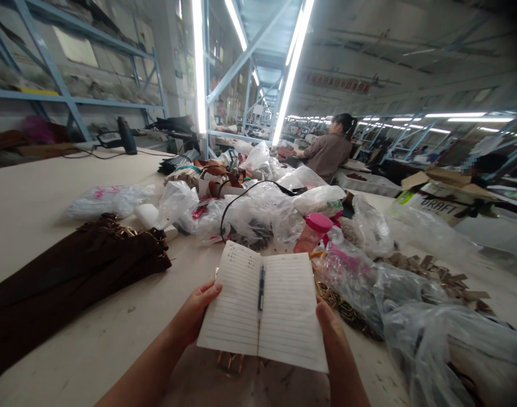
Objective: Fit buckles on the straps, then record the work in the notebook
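Note:
An open lined notebook (pixel 290 311) is held up over the table by both hands. A few lines of handwriting show at the top of its left page, and a dark pen (pixel 261 289) lies along the fold. My left hand (pixel 199 308) grips the left edge, thumb on the page. At the right edge my right hand (pixel 329 328) is closed on the notebook, its fingers mostly hidden behind. Below the notebook, gold-coloured metal pieces (pixel 230 363) lie on the table, partly covered.
Dark brown strips (pixel 92 254) lie bundled at the left. Plastic bags (pixel 258 209), a pink-lidded jar (pixel 313 232) and brass-coloured hardware (pixel 347 311) crowd the middle and right. Farther back are a cardboard box (pixel 440 198), a black handheld device (pixel 125 135) and a seated person (pixel 330 150).

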The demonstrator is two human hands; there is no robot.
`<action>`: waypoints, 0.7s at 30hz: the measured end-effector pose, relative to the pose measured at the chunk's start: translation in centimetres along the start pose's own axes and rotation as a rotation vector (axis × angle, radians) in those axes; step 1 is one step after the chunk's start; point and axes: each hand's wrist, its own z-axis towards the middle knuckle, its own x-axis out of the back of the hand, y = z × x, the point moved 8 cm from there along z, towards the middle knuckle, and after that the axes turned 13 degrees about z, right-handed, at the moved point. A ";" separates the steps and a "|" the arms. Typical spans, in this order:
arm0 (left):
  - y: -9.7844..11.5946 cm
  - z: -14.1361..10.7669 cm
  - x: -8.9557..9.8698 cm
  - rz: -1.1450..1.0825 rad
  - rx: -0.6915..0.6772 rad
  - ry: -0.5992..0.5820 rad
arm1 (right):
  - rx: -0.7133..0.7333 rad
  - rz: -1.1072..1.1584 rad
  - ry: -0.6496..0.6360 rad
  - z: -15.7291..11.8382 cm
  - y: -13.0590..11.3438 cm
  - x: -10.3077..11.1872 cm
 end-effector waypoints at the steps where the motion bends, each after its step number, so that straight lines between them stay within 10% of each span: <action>1: 0.0 0.0 0.0 0.000 0.000 0.001 | -0.016 0.022 -0.005 -0.1 0.1 -0.2; 21: -0.2 0.0 -0.1 -0.025 0.035 0.011 | -0.010 0.218 -0.100 -1.0 1.8 -3.7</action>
